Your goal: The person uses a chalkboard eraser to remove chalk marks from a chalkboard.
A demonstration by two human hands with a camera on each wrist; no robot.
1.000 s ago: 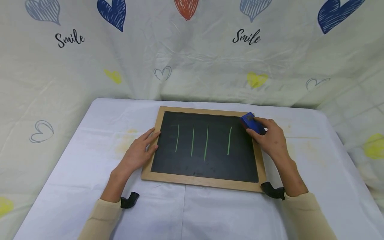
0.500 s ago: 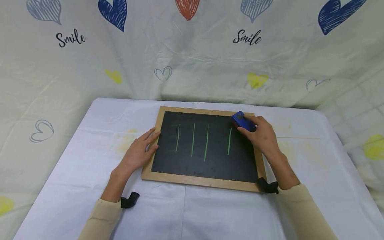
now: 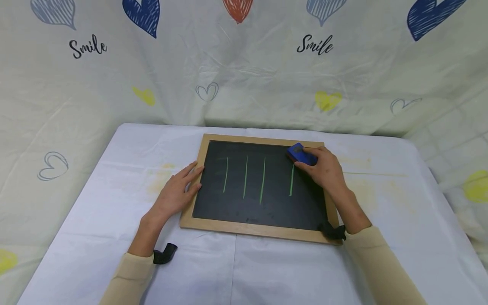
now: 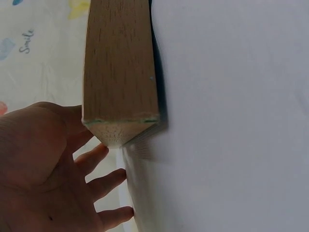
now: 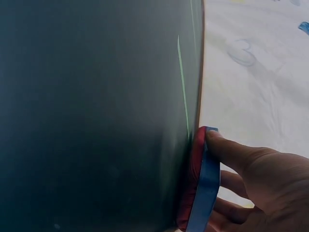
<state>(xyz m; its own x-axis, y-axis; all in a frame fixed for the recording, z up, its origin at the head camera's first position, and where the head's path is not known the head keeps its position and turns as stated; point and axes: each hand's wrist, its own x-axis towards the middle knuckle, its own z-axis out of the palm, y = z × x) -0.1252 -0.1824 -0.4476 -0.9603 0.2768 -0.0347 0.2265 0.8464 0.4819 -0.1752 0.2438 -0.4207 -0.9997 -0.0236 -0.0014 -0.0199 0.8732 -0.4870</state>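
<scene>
A chalkboard (image 3: 236,212) in a light wooden frame (image 3: 244,229) lies on the table, with several upright green chalk lines (image 3: 262,182) drawn on it. My right hand (image 3: 325,169) pinches a blue board eraser (image 3: 303,154) between thumb and fingers near the board's top right. In the right wrist view the red felt (image 5: 195,169) of the eraser faces the board, right at the end of a green line. The eraser covers the top of the rightmost line. My left hand (image 3: 176,192) rests on the frame's left side with fingers extended.
A white cloth (image 3: 114,212) covers the table, faintly stained yellow in places. Behind it hangs a pale curtain (image 3: 259,84) printed with hearts and "Smile". Black wrist cameras (image 3: 165,254) sit at both cuffs.
My right hand has slid the eraser leftward from the right edge of the frame onto the top of the rightmost line. The left hand has stayed in place.
</scene>
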